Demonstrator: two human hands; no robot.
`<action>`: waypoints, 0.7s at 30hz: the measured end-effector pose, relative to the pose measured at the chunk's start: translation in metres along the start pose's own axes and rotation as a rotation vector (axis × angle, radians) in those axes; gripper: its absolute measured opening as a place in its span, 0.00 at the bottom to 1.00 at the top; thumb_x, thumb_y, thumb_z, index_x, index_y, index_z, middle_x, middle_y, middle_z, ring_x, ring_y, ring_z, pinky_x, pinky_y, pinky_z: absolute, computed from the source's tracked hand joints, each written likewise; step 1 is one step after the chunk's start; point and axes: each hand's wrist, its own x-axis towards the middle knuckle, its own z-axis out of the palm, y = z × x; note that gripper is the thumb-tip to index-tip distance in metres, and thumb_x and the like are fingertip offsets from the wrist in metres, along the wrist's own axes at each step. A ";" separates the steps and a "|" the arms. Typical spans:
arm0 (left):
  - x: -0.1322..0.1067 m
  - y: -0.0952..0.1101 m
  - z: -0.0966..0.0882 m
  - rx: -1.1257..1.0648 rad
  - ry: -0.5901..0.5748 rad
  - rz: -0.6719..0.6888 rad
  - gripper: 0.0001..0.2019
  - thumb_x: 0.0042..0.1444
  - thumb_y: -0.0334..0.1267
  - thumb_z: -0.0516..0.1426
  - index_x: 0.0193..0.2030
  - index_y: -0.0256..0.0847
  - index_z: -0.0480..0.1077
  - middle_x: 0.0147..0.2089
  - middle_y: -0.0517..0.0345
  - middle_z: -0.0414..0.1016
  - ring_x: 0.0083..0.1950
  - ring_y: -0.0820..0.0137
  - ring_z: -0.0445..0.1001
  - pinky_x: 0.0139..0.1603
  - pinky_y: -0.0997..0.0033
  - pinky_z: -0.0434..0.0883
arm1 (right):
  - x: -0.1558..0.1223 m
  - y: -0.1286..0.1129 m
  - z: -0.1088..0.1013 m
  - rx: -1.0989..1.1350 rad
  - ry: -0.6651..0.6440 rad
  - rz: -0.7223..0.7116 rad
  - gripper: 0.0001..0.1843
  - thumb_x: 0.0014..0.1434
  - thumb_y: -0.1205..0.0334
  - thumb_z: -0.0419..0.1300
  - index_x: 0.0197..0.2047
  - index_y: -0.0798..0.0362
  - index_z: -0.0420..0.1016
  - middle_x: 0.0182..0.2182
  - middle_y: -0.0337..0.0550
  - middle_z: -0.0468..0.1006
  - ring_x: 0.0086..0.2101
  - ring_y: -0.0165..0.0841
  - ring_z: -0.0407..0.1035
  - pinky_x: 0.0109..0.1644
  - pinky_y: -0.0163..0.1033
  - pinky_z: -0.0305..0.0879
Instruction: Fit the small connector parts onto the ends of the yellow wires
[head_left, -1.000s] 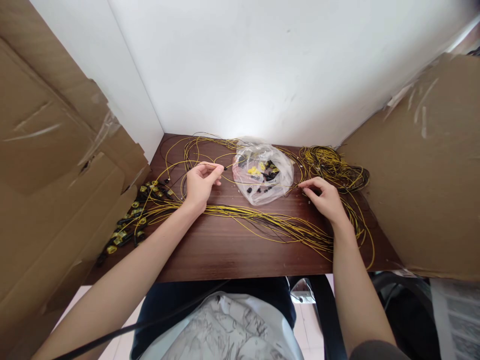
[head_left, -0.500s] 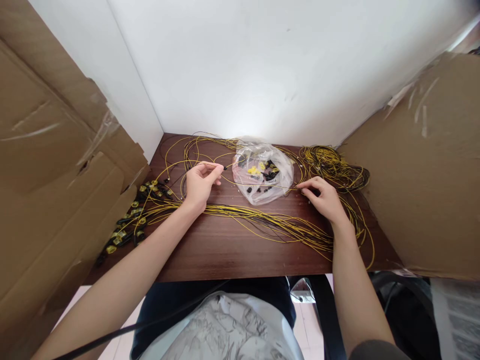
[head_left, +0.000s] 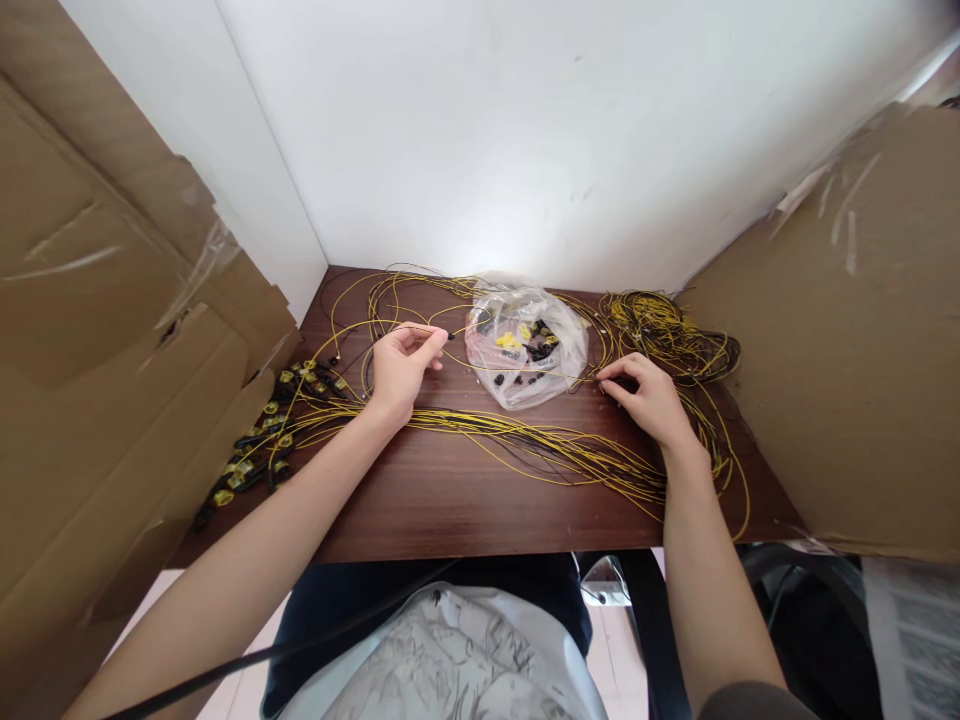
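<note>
My left hand (head_left: pixel 405 368) is closed in a pinch at the left of the plastic bag. A small black piece (head_left: pixel 451 336) sticks out at its fingertips, by a yellow wire. To the right of the bag, my right hand (head_left: pixel 643 398) pinches near the end of a thin yellow wire (head_left: pixel 529 375), which stretches across the front of the bag towards my left hand. The clear plastic bag (head_left: pixel 568 345) lies open between my hands with small yellow and black parts inside. What exactly sits under each thumb is too small to make out.
A long bundle of yellow and black wires (head_left: pixel 510 432) crosses the brown table (head_left: pixel 450 510). Its black and yellow connectors (head_left: pixel 244 470) are heaped at the left. A tangled wire coil (head_left: pixel 660 325) lies at the right. Cardboard (head_left: pixel 135 330) and a white wall (head_left: pixel 480 140) enclose the table.
The fingers of my right hand have shifted slightly at the wire. My left hand, the bag and the wire bundles stay where they were.
</note>
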 end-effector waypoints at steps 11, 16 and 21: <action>0.000 -0.001 -0.001 0.006 0.002 -0.004 0.09 0.42 0.37 0.64 0.27 0.34 0.71 0.26 0.59 0.70 0.24 0.78 0.67 0.22 0.80 0.66 | 0.000 0.002 0.000 -0.006 -0.054 -0.013 0.07 0.56 0.64 0.56 0.36 0.50 0.76 0.34 0.43 0.70 0.38 0.36 0.67 0.46 0.44 0.63; 0.000 0.000 0.000 0.003 0.005 -0.016 0.09 0.41 0.37 0.64 0.27 0.34 0.71 0.26 0.59 0.70 0.24 0.79 0.67 0.22 0.80 0.66 | 0.000 0.001 0.000 0.008 -0.043 0.000 0.04 0.55 0.63 0.58 0.34 0.51 0.74 0.33 0.42 0.71 0.37 0.35 0.67 0.45 0.43 0.63; 0.000 0.000 0.000 0.008 0.002 -0.012 0.09 0.42 0.36 0.64 0.27 0.34 0.71 0.26 0.59 0.70 0.24 0.79 0.66 0.22 0.80 0.66 | 0.001 -0.002 0.000 0.019 -0.033 0.012 0.05 0.55 0.61 0.58 0.35 0.51 0.74 0.33 0.43 0.71 0.36 0.35 0.68 0.43 0.43 0.64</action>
